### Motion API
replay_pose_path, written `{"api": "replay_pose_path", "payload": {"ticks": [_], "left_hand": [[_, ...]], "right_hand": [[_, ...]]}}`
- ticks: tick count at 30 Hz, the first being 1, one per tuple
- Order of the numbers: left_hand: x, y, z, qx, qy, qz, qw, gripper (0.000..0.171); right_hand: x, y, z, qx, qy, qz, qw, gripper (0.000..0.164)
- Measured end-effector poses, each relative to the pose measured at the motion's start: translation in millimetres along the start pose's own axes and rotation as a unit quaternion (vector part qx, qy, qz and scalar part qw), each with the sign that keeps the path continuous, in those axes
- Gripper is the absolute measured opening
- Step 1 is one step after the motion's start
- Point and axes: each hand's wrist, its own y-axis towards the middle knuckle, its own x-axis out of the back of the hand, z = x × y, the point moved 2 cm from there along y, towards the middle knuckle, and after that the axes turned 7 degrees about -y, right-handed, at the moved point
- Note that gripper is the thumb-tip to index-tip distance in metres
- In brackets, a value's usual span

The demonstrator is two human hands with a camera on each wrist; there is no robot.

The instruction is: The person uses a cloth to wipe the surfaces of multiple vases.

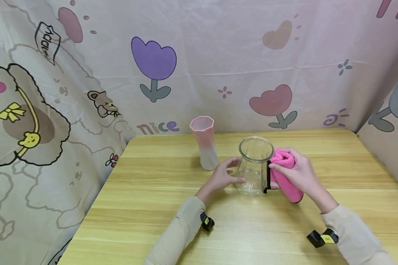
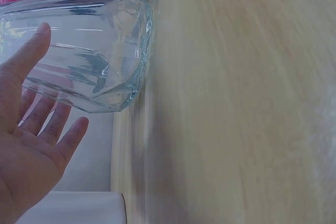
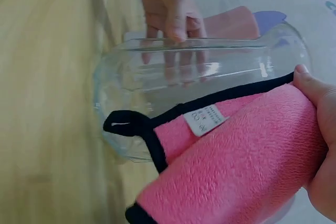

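A clear glass vase (image 1: pixel 252 173) with a wide rim stands upright on the table. My left hand (image 1: pixel 223 176) is at its left side, thumb in front and fingers behind, all fairly straight. In the left wrist view the thumb (image 2: pixel 32 51) overlaps the glass, and the palm stays apart from it. My right hand (image 1: pixel 298 169) grips a folded pink towel (image 3: pixel 236 156) with black edging at the vase's right side. The towel's black edge and white label (image 3: pixel 203 120) overlap the glass in the right wrist view.
A pink-and-white vase (image 1: pixel 207 147) stands behind and left of the glass one, close to my left fingers. The wooden table (image 1: pixel 146 206) ends at a patterned cloth backdrop (image 1: pixel 199 73). Black wrist cameras (image 1: pixel 207 222) sit on both sleeves.
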Motion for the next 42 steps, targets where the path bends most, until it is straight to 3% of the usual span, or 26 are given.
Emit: {"api": "replay_pose_path", "payload": {"ticks": [14, 24, 32, 37, 42], "left_hand": [[-0.7, 0.9, 1.2, -0.004, -0.003, -0.003, 1.0, 0.075], [-0.7, 0.5, 2.0, -0.005, -0.004, -0.008, 0.9999, 0.073], [-0.5, 1.8, 2.7, -0.003, -0.009, -0.009, 0.9999, 0.073], [-1.2, 2.0, 2.3, -0.006, -0.008, -0.008, 0.9999, 0.073], [-2.0, 1.0, 2.2, -0.005, -0.008, -0.008, 0.9999, 0.074]], "right_hand": [[-18.5, -9.1, -13.5, 0.006, -0.034, 0.066, 0.997, 0.035], [-28.7, -19.6, -29.7, 0.044, -0.116, 0.141, 0.982, 0.035], [-36.1, -22.0, -36.2, 0.033, -0.135, 0.184, 0.973, 0.034], [-37.2, -23.0, -37.6, 0.042, -0.145, 0.193, 0.969, 0.033], [-35.1, -23.5, -37.6, 0.044, -0.116, 0.185, 0.975, 0.032]]}}
